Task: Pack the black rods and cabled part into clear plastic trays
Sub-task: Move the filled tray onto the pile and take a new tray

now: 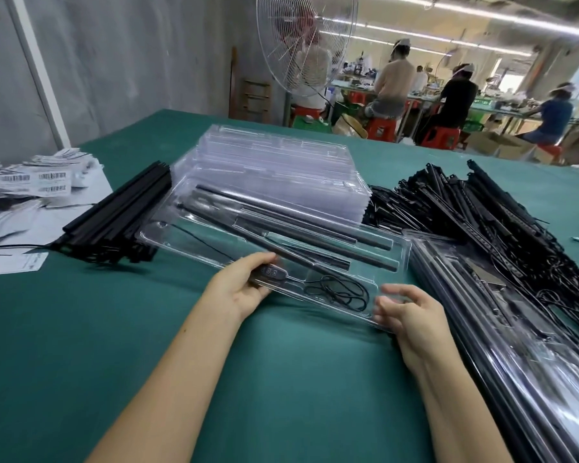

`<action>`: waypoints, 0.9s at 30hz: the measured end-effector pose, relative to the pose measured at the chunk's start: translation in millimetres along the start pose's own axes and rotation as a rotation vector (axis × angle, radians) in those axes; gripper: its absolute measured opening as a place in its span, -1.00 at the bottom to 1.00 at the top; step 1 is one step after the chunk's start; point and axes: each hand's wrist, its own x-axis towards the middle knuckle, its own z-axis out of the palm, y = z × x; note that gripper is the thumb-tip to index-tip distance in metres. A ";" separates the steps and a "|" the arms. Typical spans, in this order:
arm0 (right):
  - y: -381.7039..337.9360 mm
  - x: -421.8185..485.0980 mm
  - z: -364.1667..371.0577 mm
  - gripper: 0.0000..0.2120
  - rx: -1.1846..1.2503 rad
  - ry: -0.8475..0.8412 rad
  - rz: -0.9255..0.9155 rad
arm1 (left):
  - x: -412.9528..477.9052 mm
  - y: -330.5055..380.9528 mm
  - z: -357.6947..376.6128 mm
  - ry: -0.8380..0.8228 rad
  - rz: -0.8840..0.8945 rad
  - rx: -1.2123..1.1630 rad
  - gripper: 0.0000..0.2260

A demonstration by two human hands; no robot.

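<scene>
Left hand [239, 290] had a closed grip on the near edge of the tray [168, 230], thumb on top, fingers underneath. The black inline controller [268, 271] sat right at the thumb tip. Right hand [406, 312] gripped the tray's near right corner, fingers curled and partly seen through the plastic; bit blurred there, but the grip read as closed on the tray. The tray spanned both grips and its far end leaned on the tray stack [274, 162] beyond the hands. Rods [315, 225] lay in the long slots just past the left grip, running up and away to the left. The cabled part's coil [340, 292] sat in the near pocket between the two grips, its lead running back toward the controller. Left of the left grip lay a bundle of loose rods [121, 212], with barcode labels [30, 182] further left. Right of the right grip were packed trays [515, 329], piled along the green worktop [81, 329], and beyond them a heap of cabled parts [465, 208]. A fan [306, 45] stood behind the stack, with people at benches far back.
</scene>
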 end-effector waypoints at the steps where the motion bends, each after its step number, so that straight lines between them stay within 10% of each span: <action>1: 0.8 1.0 0.2 -0.79 -0.007 0.016 0.005 | -0.3 -1.0 0.7 -0.008 0.006 0.000 -0.90; 14: -20.3 42.6 -0.3 -0.88 0.254 -0.095 0.225 | -1.9 -10.7 -1.0 -0.038 -0.044 0.034 -0.91; 22: -28.9 73.6 5.5 -0.84 -0.062 0.012 0.330 | -11.1 -20.8 7.0 0.047 -0.008 -0.028 -0.89; 27: -32.0 84.9 3.2 -0.83 -0.208 0.002 0.335 | -35.8 -5.6 -13.6 -0.215 -0.355 0.168 -0.70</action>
